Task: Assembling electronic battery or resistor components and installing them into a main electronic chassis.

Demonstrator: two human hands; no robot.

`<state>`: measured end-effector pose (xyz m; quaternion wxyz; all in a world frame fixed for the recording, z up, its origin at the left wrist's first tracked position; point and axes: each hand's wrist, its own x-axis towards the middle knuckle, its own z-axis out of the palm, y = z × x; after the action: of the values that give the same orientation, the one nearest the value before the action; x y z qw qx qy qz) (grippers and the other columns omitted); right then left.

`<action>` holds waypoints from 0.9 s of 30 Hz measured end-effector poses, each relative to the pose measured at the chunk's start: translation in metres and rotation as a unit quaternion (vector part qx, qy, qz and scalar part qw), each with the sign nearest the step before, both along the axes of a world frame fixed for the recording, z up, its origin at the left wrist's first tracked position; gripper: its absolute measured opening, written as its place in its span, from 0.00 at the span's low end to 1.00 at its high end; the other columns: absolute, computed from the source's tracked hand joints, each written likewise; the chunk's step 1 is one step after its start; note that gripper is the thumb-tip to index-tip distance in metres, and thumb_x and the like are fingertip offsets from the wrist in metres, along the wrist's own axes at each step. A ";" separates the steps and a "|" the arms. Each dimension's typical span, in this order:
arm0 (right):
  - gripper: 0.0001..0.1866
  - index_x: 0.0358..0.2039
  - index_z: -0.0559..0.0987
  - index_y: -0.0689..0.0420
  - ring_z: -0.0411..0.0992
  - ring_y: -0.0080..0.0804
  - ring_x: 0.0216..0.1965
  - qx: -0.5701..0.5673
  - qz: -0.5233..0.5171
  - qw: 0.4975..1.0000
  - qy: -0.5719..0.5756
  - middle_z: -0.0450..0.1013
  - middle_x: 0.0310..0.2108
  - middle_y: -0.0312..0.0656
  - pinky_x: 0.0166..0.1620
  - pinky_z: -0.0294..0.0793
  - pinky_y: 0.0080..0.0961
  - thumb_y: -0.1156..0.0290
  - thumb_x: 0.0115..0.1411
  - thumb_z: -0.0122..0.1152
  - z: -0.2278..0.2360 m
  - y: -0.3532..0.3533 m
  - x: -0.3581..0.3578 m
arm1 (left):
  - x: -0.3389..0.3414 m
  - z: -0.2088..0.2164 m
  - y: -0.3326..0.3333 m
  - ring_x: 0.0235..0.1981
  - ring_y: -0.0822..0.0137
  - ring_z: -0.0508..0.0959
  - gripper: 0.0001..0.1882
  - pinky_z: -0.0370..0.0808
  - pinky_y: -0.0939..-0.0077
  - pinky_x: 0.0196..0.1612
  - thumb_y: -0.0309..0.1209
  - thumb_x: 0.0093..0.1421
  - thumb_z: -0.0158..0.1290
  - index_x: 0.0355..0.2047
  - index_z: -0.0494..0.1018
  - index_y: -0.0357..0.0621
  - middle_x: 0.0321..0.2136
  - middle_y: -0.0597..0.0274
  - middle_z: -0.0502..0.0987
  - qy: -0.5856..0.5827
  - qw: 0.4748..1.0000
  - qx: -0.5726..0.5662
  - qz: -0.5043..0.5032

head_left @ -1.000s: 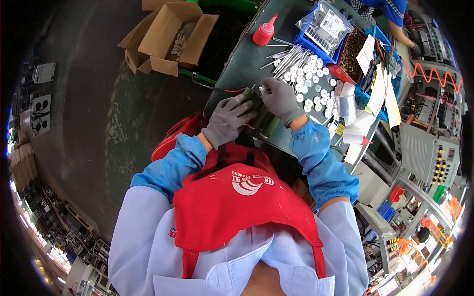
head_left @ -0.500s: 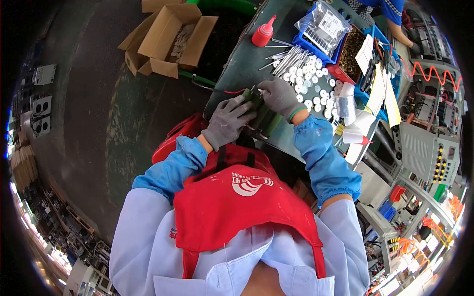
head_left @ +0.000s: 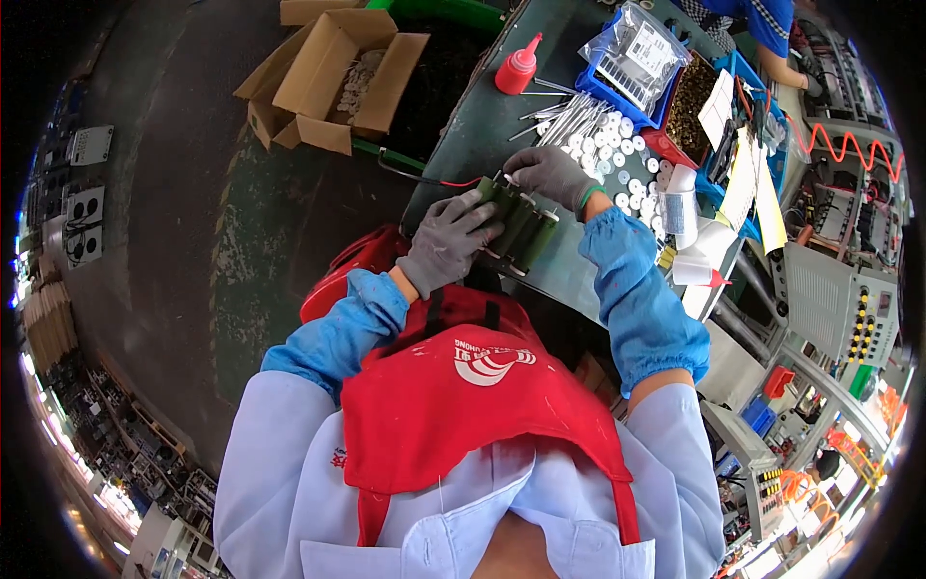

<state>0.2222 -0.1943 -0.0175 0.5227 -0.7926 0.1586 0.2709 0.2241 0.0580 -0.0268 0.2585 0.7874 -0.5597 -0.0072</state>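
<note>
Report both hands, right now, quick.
Left hand: fingers laid on the green cylindrical assembly; grip cannot be told.
Right hand: fingers bent at the assembly's far end; whether they pinch anything cannot be told.

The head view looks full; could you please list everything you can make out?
Workbench: one, dark green, upper middle
Tubular parts: count unclear, dark green, near bench edge
Metal rods: many, silver, mid-bench
Discs: many, white, right of rods
Squeeze bottle: one, red, bench's far left
Bins: several, blue and red, bench's far right
Clear bag: one, transparent, on blue bin
Open cardboard box: one, brown, left of bench
Coiled hose: one, red, upper right
Equipment: many pieces, mixed colours, far right
Co-worker's arm: one, blue-sleeved, top right
Apron: one, red, lower middle
Left hand: one, grey-gloved, on tubular parts
Right hand: one, grey-gloved, at their upper end
</note>
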 end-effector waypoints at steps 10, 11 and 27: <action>0.13 0.42 0.81 0.61 0.74 0.22 0.33 0.125 -0.022 0.991 0.048 0.78 0.33 0.36 0.37 0.75 0.21 0.71 0.58 0.62 -0.006 -0.009 0.004 | 0.000 0.000 0.000 0.61 0.58 0.64 0.21 0.68 0.58 0.54 0.32 0.45 0.58 0.43 0.77 0.58 0.52 0.66 0.71 -0.006 1.000 0.001 0.001; 0.13 0.42 0.81 0.61 0.74 0.22 0.33 0.125 -0.021 0.991 0.048 0.78 0.33 0.36 0.37 0.75 0.21 0.71 0.58 0.62 -0.002 -0.009 0.005 | 0.000 0.000 0.000 0.61 0.58 0.65 0.21 0.67 0.58 0.54 0.31 0.45 0.58 0.43 0.77 0.58 0.52 0.66 0.71 -0.002 1.000 0.002 0.002; 0.12 0.40 0.82 0.58 0.76 0.32 0.33 -0.058 0.047 0.995 -0.059 0.79 0.31 0.43 0.40 0.75 0.27 0.68 0.57 0.60 0.010 0.013 -0.009 | -0.001 -0.001 -0.003 0.61 0.58 0.64 0.19 0.67 0.58 0.55 0.31 0.46 0.58 0.42 0.77 0.57 0.52 0.66 0.71 0.005 1.000 -0.007 0.004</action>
<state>0.2135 -0.1816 -0.0070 0.4709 -0.8429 0.1057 0.2379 0.2231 0.0550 -0.0274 0.2668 0.7880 -0.5548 -0.0066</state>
